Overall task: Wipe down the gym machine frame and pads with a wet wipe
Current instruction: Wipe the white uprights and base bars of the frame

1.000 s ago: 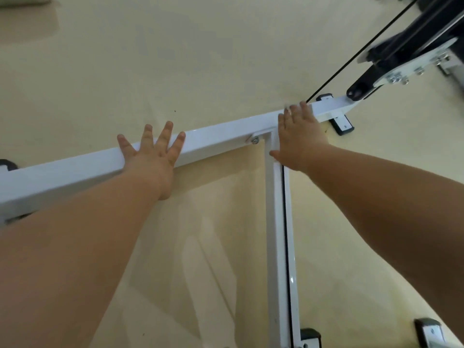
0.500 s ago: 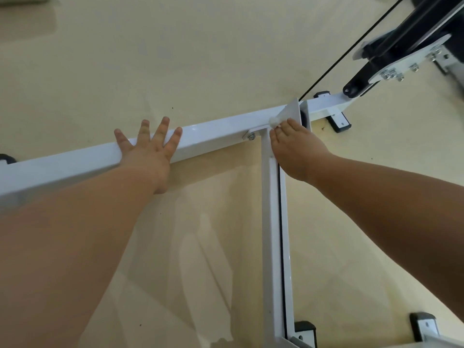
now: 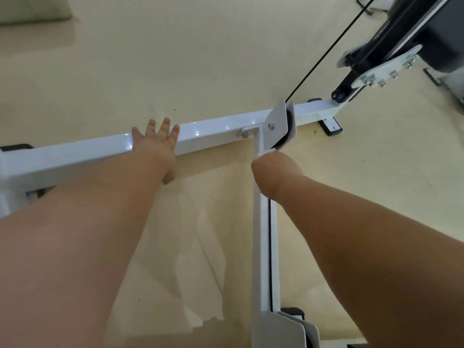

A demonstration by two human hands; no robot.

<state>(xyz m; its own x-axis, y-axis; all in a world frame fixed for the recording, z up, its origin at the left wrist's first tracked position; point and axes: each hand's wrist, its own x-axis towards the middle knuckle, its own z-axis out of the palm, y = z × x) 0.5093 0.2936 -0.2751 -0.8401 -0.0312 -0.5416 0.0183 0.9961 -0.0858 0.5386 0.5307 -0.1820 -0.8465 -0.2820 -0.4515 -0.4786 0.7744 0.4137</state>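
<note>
floor (image 3: 175, 59): was cream.
left hand (image 3: 157, 146): lay flat on cross bar (image 3: 221, 129), fingers (image 3: 164, 128) straight.
right hand (image 3: 276, 169): curled round wet wipe (image 3: 263, 153) on long bar (image 3: 261, 247).

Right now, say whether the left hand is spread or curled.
Spread: the left hand lies on the white crossbar, fingers straight and apart.

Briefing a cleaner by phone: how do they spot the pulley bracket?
Follow the long white metal crossbar on the cream floor to where a second white bar joins. There two angled white plates rise, unlike the flat bars, sandwiching a black wheel and cable.
</note>
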